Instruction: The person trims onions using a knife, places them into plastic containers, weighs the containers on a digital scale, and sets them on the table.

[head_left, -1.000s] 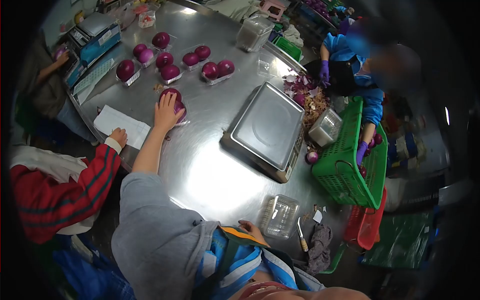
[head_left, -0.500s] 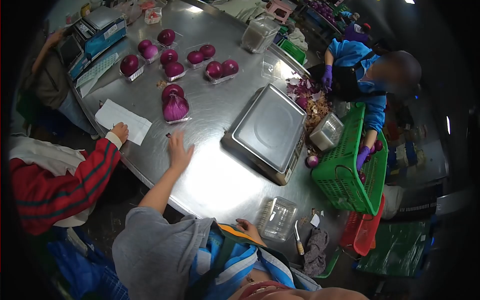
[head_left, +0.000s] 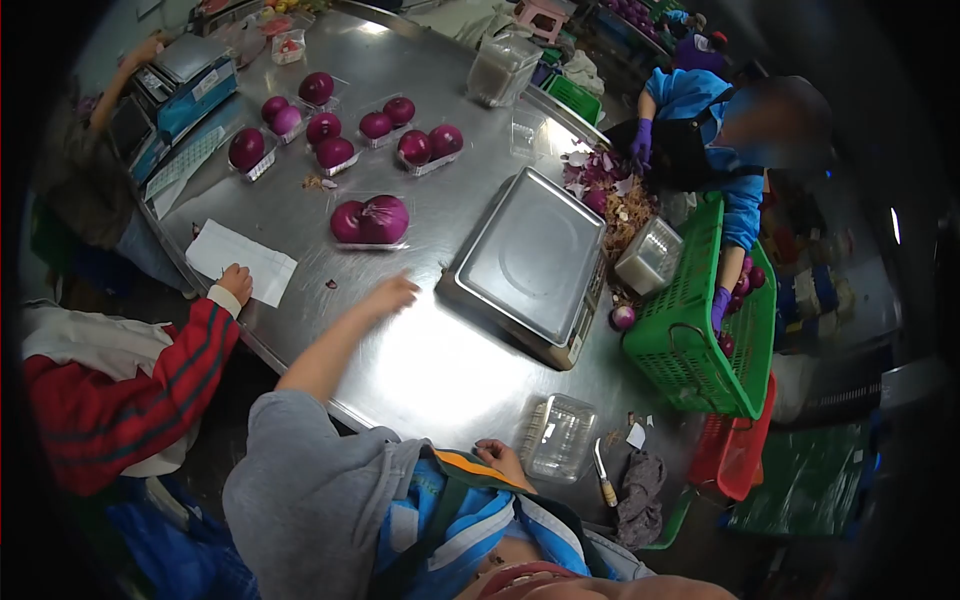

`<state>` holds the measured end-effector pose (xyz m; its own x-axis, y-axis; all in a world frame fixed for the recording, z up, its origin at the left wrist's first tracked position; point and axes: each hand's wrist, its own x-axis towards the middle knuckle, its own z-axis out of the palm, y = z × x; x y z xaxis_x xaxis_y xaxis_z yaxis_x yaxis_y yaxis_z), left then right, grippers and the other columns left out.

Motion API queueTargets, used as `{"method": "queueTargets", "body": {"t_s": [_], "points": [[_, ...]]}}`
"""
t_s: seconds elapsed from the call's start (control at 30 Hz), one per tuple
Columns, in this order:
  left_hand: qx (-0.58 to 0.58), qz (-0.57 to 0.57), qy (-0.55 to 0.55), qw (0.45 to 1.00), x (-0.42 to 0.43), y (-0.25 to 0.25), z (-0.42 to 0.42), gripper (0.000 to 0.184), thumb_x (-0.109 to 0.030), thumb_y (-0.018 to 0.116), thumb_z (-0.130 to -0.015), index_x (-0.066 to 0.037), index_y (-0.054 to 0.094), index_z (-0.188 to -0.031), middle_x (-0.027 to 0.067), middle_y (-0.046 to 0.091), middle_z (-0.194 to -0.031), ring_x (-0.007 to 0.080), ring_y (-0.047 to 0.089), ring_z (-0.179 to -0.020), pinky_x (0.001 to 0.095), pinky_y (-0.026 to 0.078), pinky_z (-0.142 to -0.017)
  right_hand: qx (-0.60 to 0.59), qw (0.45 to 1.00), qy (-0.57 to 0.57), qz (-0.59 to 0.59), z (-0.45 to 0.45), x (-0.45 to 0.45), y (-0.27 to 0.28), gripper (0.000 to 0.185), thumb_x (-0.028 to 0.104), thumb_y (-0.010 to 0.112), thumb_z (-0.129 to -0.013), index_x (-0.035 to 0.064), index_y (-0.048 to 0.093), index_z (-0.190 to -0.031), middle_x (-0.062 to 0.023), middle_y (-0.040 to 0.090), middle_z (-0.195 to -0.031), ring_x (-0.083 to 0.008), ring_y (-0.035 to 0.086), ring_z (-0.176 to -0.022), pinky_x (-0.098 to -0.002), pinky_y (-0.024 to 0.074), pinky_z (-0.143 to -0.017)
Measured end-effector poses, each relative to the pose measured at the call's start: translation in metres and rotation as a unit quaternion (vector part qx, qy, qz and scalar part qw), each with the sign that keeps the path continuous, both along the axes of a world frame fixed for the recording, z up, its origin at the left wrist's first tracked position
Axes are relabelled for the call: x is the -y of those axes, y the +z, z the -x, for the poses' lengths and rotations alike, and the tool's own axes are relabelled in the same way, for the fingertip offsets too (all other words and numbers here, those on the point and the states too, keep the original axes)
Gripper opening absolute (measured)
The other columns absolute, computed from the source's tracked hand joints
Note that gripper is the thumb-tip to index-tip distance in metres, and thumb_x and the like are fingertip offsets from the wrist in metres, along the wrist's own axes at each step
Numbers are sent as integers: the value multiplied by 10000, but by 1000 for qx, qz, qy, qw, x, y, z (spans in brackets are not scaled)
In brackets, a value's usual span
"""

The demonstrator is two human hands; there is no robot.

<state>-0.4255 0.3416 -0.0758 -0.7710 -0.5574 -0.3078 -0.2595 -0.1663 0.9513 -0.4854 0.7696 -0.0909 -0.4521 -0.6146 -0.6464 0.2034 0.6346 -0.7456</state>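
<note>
My left hand point(head_left: 394, 294) is over the steel table, loosely open and holding nothing, its fingers pointing right toward the scale. Beyond it, a clear plastic tray point(head_left: 370, 246) holds two red onions point(head_left: 384, 218); hand and tray are apart. My right hand point(head_left: 502, 461) rests by the near table edge, its fingers slightly bent and apart, with nothing visible in them. Just right of it are stacked clear plastic trays point(head_left: 560, 437). A knife point(head_left: 604, 474) with a light handle and a dark grey cloth point(head_left: 640, 498) lie farther right.
A flat-topped scale point(head_left: 532, 262) stands mid-table. Several trays of onions point(head_left: 335, 152) sit farther back. At right, a co-worker's purple-gloved hand point(head_left: 720, 308) reaches into a green crate point(head_left: 680, 345). Another person's hand point(head_left: 236, 282) rests on white paper point(head_left: 240, 262) at left.
The nearest tray of two onions has turned, so the onions now lie side by side. My left hand has moved right and swung its fingers toward the scale. My right hand stays put.
</note>
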Motion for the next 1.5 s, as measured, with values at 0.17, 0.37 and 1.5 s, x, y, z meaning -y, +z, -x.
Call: {"method": "queueTargets", "body": {"t_s": [0.17, 0.37, 1.5], "points": [[-27, 160, -155, 974, -57, 46, 28, 288, -149, 529, -835, -39, 616, -1087, 110, 659, -877, 140, 621, -740, 283, 494, -658, -31, 999, 24, -8, 6, 0, -4, 193, 147, 572, -884, 10, 573, -1020, -54, 616, -819, -112, 568, -727, -246, 466, -666], [23, 94, -56, 994, -61, 31, 16, 239, -106, 543, -824, -48, 635, -1036, 91, 662, -824, 152, 621, -701, 281, 490, -650, 14, 997, -68, 44, 0, -3, -3, 150, 136, 553, -897, 16, 589, -980, -31, 616, -725, -92, 567, -656, -215, 454, -603], [267, 503, -109, 815, 119, 74, 83, 976, -218, 851, -381, -159, 451, -1269, 126, 413, -1285, 329, 367, -1217, 417, 373, -996, -55, 998, -31, 21, 6, -10, -30, 221, 213, 540, -897, 31, 604, -1004, -28, 619, -720, -89, 568, -644, -244, 447, -589]]}}
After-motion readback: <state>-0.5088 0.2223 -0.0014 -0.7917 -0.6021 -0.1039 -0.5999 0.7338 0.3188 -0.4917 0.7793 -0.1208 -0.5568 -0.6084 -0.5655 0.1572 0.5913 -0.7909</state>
